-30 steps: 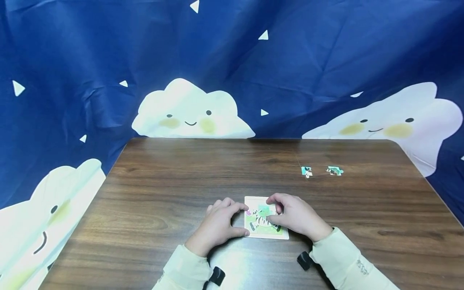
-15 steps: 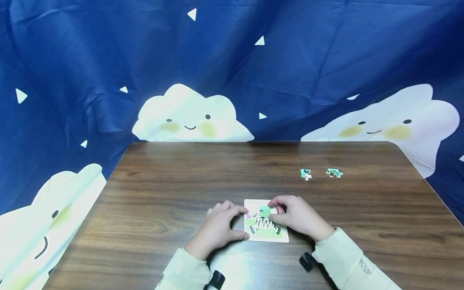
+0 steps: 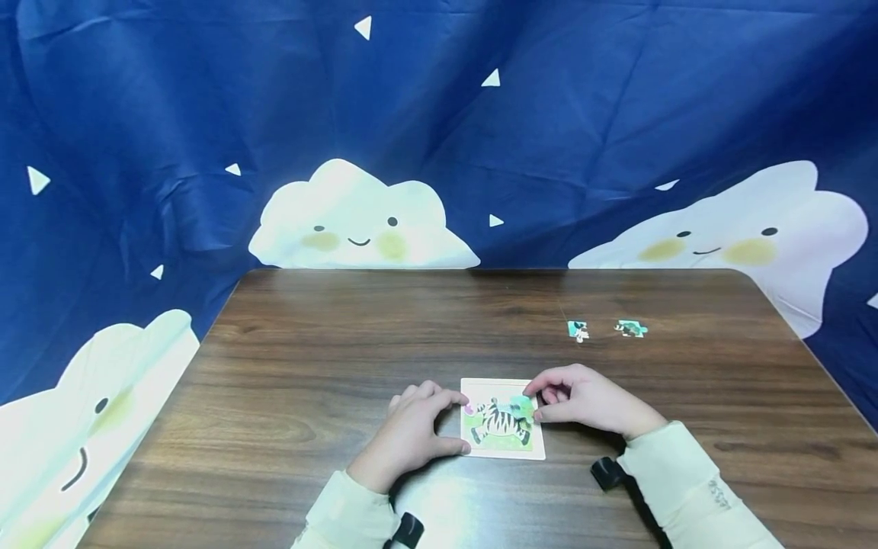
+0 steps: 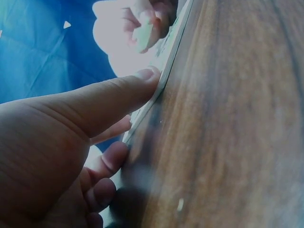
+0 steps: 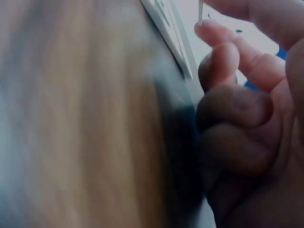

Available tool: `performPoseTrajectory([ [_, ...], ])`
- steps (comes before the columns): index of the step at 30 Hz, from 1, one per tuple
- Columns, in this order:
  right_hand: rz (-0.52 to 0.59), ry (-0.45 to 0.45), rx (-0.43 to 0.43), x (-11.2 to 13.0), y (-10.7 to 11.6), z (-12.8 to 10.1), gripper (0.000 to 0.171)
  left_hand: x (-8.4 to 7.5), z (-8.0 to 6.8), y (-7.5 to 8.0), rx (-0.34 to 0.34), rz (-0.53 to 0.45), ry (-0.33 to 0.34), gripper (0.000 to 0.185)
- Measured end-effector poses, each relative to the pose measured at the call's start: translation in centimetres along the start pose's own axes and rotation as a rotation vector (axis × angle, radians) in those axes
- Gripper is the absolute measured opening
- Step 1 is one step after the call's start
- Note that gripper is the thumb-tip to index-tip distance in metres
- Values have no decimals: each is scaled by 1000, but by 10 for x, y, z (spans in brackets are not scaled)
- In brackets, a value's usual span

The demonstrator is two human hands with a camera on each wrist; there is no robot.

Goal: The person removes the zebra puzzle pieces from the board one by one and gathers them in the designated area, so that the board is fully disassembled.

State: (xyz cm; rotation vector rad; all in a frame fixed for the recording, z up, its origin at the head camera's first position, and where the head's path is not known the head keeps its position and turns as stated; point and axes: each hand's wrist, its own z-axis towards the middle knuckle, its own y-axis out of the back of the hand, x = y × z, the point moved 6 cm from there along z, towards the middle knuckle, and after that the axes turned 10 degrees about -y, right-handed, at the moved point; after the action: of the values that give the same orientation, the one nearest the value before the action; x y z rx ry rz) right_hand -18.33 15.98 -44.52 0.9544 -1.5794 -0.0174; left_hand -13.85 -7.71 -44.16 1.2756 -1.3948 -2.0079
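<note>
A small square puzzle board (image 3: 503,450) with a zebra picture lies on the wooden table (image 3: 309,358), near its front edge. My left hand (image 3: 458,422) holds the board's left edge, index finger at the upper corner and thumb (image 4: 142,78) at the lower one. My right hand (image 3: 536,405) pinches a green puzzle piece (image 3: 524,405) over the board's upper right part. The left wrist view shows that piece (image 4: 142,35) between the fingers, above the board's rim (image 4: 168,66). In the right wrist view the piece (image 5: 200,12) appears edge-on above curled fingers (image 5: 223,61).
Two loose puzzle pieces (image 3: 578,329) (image 3: 631,329) lie on the table to the far right of the board. A blue cloth with white clouds (image 3: 357,217) hangs behind and around the table. Black wrist straps (image 3: 605,473) sit at both cuffs.
My right hand has slid rightward with the green piece, from the board's top middle to its upper right. The left hand has stayed on the board's left edge.
</note>
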Motion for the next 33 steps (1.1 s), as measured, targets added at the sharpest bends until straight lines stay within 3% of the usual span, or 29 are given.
performPoseTrajectory([
  [5, 95, -50, 14, -14, 13, -2, 27, 1, -1, 0, -3, -7, 6, 60],
  [22, 273, -139, -168, -59, 65, -20, 34, -1, 0, 0, -20, -7, -13, 59],
  [33, 155, -206, -302, -81, 95, -37, 41, -1, -1, 0, -25, -30, -41, 58],
])
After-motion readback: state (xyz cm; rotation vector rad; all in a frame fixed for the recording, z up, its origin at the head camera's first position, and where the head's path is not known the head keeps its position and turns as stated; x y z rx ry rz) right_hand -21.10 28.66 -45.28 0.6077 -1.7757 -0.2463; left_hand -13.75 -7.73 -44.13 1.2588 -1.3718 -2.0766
